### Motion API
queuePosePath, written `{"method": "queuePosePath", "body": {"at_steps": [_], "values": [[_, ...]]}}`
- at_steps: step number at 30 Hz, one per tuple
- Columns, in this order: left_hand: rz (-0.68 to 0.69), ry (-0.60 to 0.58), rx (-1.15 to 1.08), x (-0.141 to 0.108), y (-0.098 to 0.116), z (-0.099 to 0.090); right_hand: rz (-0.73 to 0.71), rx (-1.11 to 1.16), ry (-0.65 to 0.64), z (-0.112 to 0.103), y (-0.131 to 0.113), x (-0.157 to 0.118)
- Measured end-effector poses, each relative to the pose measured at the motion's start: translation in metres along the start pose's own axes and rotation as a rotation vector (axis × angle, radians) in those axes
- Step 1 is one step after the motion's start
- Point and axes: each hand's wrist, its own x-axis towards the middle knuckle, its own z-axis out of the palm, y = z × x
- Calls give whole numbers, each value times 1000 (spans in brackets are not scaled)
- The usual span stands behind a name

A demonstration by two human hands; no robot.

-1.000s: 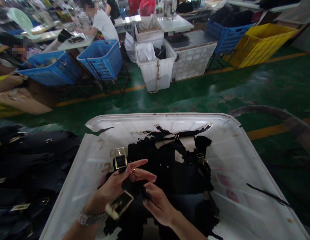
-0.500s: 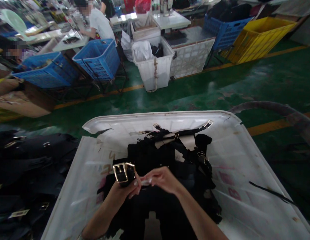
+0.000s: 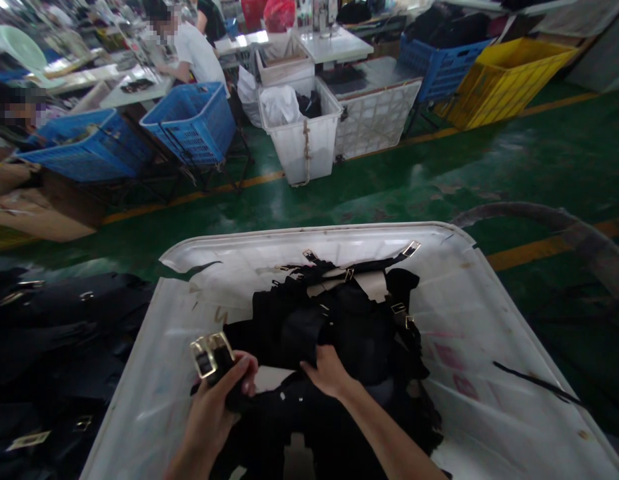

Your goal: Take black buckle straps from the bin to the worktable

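In the head view, my left hand [image 3: 216,393] is closed around black straps whose gold buckles [image 3: 212,353] stick up above the fingers. My right hand [image 3: 332,377] is further right, low over the pile, with its thumb and fingers on a dark flat piece [image 3: 300,333] that curls up in front of it. Part of those fingers is hidden behind the piece. A pale patch [image 3: 273,379] shows between the two hands. Under both lie many black cut pieces [image 3: 359,333], some with gold buckles, in a large white bin [image 3: 309,233].
Dark buckled pieces [image 3: 54,333] are heaped left of the bin. Across the green floor [image 3: 389,193] stand blue crates [image 3: 194,123], a white tub [image 3: 304,143] and a yellow crate [image 3: 504,80]. A person in a white shirt [image 3: 196,50] sits at a worktable. A grey curved bar [image 3: 539,217] is at right.
My hands, close together before, are now apart. The left has moved left and down with the buckled straps; the right now grasps a dark piece. The view has shifted slightly.
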Motion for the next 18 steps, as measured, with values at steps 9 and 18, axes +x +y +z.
{"method": "queuePosePath", "body": {"at_steps": [9,18], "values": [[-211,-321,155,18,33,15,-600,429,-180,14,-50,-36],[-5,-605,210,8,14,11,-532,686,-57,-4,-75,-37]]}}
